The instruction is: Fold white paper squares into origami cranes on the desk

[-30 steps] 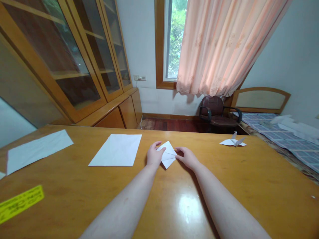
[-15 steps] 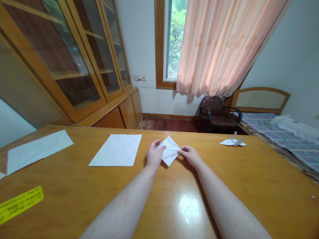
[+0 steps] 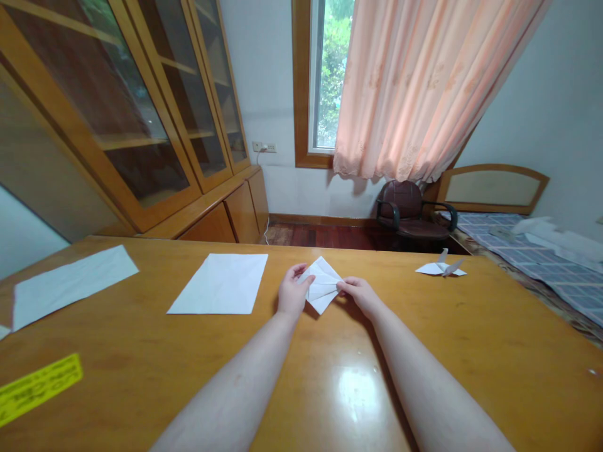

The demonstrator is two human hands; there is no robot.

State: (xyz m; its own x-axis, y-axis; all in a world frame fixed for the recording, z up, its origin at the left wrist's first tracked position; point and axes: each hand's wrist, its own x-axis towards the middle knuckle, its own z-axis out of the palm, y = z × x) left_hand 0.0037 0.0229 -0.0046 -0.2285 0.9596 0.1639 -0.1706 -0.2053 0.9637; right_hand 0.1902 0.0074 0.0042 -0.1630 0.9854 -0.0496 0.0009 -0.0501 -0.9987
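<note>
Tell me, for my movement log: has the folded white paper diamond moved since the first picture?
Yes: in view, the paper diamond shifted slightly toward the far edge of the brown wooden table.

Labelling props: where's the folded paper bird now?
In the head view, the folded paper bird rests on the right of the table, near its far edge, right of the right hand and, in frame, below the armchair.

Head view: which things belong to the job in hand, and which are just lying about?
In the job:
folded paper, held by left hand and right hand

Apparently lying about:
square white sheet
long white sheet, farther left
winged paper figure, right
yellow label, near left
</note>
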